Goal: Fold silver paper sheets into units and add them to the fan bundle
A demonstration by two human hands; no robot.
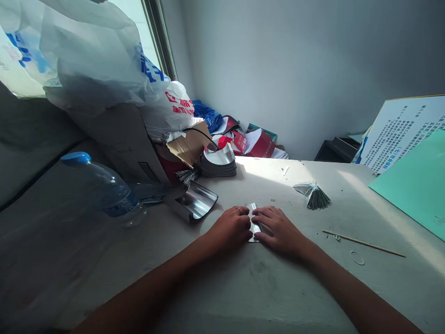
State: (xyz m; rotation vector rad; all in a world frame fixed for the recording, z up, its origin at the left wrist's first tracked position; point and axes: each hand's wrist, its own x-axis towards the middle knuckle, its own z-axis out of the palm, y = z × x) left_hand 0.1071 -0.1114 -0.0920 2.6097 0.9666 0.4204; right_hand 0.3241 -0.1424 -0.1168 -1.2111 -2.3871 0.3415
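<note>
Flat on the white table, in the middle of the head view, lies a small shiny silver sheet (255, 227), longer than it is wide. My left hand (232, 227) has its fingers curled along the sheet's left edge, with a ring on one finger. From the other side, my right hand (276, 229) holds the right edge between bent fingers and thumb. The hands partly cover the sheet. Left of them rests a larger curved silver sheet (201, 202). A fan-shaped bundle of folded silver pieces (318, 197) stands to the right.
A stack of curved silver sheets (219, 162) sits behind, beside a cardboard box (121, 139) topped by plastic bags (100, 55). At left leans a clear bottle (114, 195). A thin wooden stick (365, 243), a rubber band (357, 258) and a green board (417, 185) are at right.
</note>
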